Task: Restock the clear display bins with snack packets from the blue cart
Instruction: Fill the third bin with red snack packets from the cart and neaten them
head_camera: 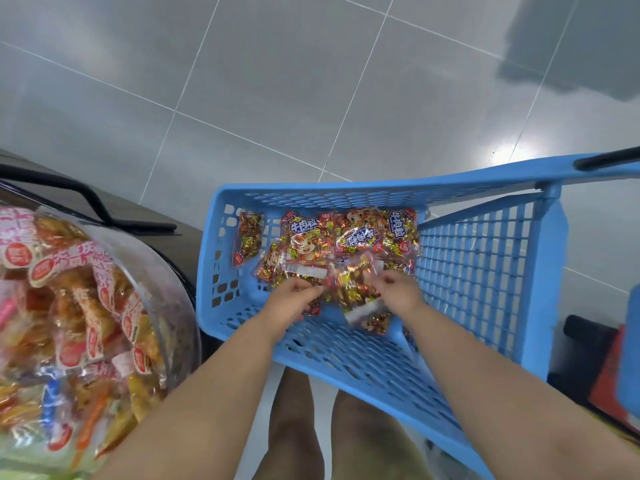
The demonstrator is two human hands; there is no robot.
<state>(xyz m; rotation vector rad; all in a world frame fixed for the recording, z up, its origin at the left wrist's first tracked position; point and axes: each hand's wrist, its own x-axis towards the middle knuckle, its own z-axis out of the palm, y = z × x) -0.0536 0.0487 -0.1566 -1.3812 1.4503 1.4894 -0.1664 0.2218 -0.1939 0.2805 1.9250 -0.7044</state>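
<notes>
- Underfoot, a glossy grey tiled floor [277,81] with pale grout lines.
- Blue cart [467,265]: perforated plastic basket.
- Snack packets [304,244]: clear bags of red-and-gold foil pieces, lying on the basket bottom.
- Left hand [291,299] and right hand [398,292]: fingers curled, both gripping one held packet [349,289] above the pile.
- Clear display bin [173,282]: at left, full of orange packets.

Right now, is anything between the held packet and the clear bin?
Yes. The packet, pinched by left hand and right hand, is inside the blue cart; its left wall stands between it and the clear bin.
</notes>
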